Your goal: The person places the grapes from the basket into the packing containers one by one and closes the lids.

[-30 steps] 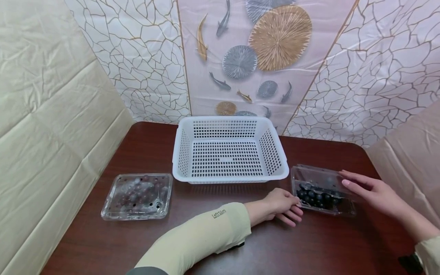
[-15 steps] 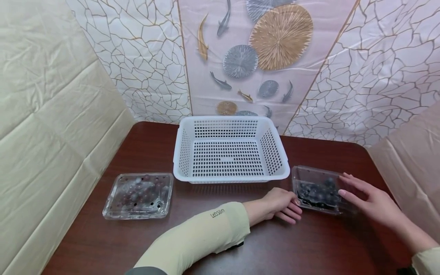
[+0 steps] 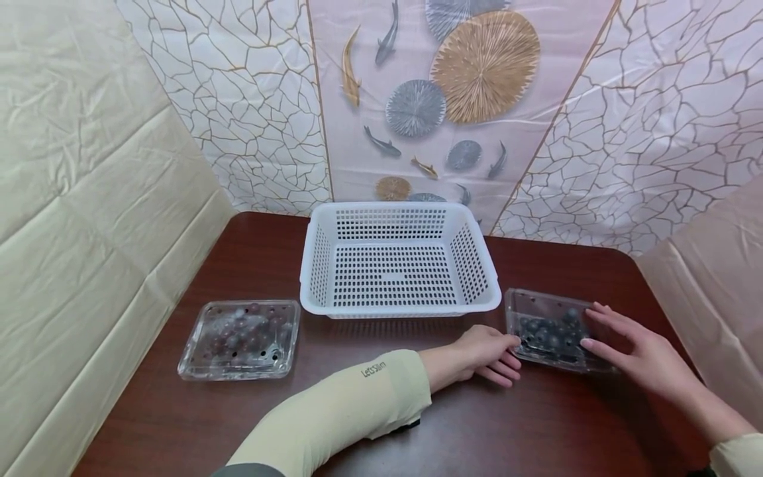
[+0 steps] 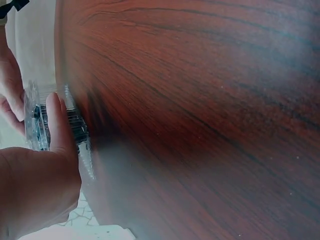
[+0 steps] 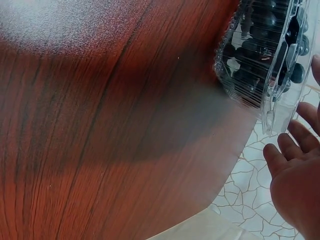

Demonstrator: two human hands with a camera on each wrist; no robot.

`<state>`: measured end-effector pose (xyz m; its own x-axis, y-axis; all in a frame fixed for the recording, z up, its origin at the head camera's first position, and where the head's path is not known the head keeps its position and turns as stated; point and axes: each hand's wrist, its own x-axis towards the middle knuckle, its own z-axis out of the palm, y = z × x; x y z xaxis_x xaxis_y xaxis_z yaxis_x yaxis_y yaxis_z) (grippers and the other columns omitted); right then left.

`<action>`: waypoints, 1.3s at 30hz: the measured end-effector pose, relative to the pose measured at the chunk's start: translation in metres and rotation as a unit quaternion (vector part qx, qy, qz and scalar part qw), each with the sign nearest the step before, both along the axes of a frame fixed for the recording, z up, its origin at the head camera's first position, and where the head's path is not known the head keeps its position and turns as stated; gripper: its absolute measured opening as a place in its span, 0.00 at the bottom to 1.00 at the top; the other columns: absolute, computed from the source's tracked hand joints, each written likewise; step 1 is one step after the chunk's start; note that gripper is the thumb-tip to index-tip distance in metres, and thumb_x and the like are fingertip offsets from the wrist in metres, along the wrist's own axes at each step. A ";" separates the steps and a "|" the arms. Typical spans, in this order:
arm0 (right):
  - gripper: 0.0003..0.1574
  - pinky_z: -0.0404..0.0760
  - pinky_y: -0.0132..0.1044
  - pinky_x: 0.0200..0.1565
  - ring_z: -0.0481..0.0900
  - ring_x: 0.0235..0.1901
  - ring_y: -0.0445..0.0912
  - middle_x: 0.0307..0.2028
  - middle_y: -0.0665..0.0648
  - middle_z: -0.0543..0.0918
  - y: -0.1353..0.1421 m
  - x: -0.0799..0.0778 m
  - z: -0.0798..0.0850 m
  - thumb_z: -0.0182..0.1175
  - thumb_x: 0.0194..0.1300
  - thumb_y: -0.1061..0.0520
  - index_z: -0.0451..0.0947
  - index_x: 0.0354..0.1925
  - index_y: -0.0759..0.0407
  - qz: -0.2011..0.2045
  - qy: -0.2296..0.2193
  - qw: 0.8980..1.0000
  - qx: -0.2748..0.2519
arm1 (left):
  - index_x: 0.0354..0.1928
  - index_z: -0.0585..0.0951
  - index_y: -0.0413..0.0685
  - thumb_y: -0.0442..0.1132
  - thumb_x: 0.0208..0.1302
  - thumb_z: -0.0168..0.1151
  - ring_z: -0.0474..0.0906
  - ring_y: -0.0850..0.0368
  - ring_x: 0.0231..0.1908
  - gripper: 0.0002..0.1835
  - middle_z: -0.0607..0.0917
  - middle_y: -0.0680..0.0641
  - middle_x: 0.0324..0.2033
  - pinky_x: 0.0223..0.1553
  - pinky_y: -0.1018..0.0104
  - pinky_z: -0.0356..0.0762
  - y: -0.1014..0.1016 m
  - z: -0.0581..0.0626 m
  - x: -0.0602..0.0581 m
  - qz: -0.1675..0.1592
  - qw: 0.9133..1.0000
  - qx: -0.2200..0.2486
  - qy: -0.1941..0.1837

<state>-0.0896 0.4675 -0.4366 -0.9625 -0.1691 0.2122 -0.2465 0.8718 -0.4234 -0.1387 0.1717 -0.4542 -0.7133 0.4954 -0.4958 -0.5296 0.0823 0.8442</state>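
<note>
At the table's right side lies a clear plastic clamshell box [image 3: 545, 306] with dark, round grapes [image 3: 551, 334] inside, its lid lowered over them. My left hand [image 3: 485, 354] pinches the box's near left corner between thumb and forefinger, the other fingers hanging below. In the left wrist view, the left thumb [image 4: 57, 122] lies straight along the box's side. My right hand [image 3: 644, 354] spreads over the right end of the lid, thumb and fingertips at its edge. The right wrist view shows the right fingers [image 5: 295, 142] apart from one another beside the box's rim.
A white perforated plastic basket [image 3: 401, 310] stands at the middle back with nothing in it. A second lidded clear box [image 3: 197, 358] of reddish round fruit sits on the left. The dark wood table [image 3: 477, 437] has fabric walls on three sides.
The lid of the right-hand box, raised a second ago, has come down over the grapes under my right hand. My left hand has stayed at the corner.
</note>
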 end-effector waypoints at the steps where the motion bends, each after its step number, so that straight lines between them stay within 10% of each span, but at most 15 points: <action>1: 0.36 0.44 0.04 0.58 0.48 0.65 0.09 0.72 0.75 0.73 0.000 0.000 0.000 0.75 0.67 0.54 0.78 0.68 0.67 0.001 0.001 1.000 0.002 | 0.37 0.81 0.41 0.39 0.76 0.62 0.91 0.32 0.42 0.09 0.91 0.33 0.35 0.38 0.44 0.92 0.000 0.000 0.000 0.001 1.000 -0.001 0.002; 19: 0.36 0.45 0.03 0.56 0.49 0.64 0.08 0.73 0.72 0.72 -0.001 0.003 0.001 0.75 0.68 0.53 0.78 0.69 0.65 -0.011 -0.011 1.000 0.000 | 0.35 0.80 0.40 0.32 0.76 0.59 0.90 0.29 0.43 0.08 0.91 0.32 0.34 0.41 0.41 0.90 0.008 -0.004 0.005 -0.020 1.000 0.011 0.002; 26: 0.32 0.48 0.05 0.56 0.52 0.61 0.08 0.68 0.14 0.59 0.008 0.007 0.008 0.65 0.78 0.49 0.76 0.73 0.58 -0.051 -0.048 0.997 -0.025 | 0.36 0.82 0.37 0.31 0.76 0.58 0.91 0.31 0.41 0.08 0.91 0.35 0.33 0.41 0.39 0.89 0.010 -0.002 0.007 -0.013 1.000 0.009 -0.003; 30: 0.37 0.67 0.32 0.63 0.66 0.74 0.41 0.78 0.52 0.70 0.015 0.006 0.014 0.58 0.82 0.44 0.69 0.78 0.60 -0.088 -0.111 0.990 -0.009 | 0.35 0.82 0.34 0.30 0.76 0.57 0.91 0.32 0.40 0.09 0.91 0.35 0.32 0.39 0.39 0.89 0.011 -0.001 0.010 0.001 1.000 0.003 -0.003; 33: 0.39 0.74 0.39 0.53 0.75 0.63 0.65 0.69 0.79 0.74 0.022 0.005 0.020 0.53 0.84 0.42 0.66 0.77 0.68 -0.097 -0.166 0.981 0.004 | 0.34 0.82 0.32 0.29 0.75 0.56 0.91 0.31 0.39 0.10 0.91 0.35 0.31 0.39 0.40 0.90 0.012 0.000 0.011 0.010 1.000 0.000 -0.003; 39: 0.29 0.88 0.28 0.42 0.87 0.43 0.31 0.50 0.61 0.90 0.041 0.010 0.025 0.46 0.89 0.54 0.72 0.67 0.79 -0.022 -0.297 0.942 -0.153 | 0.35 0.82 0.31 0.28 0.74 0.56 0.91 0.30 0.40 0.10 0.91 0.34 0.32 0.39 0.40 0.90 0.012 0.000 0.011 0.009 1.000 0.006 -0.007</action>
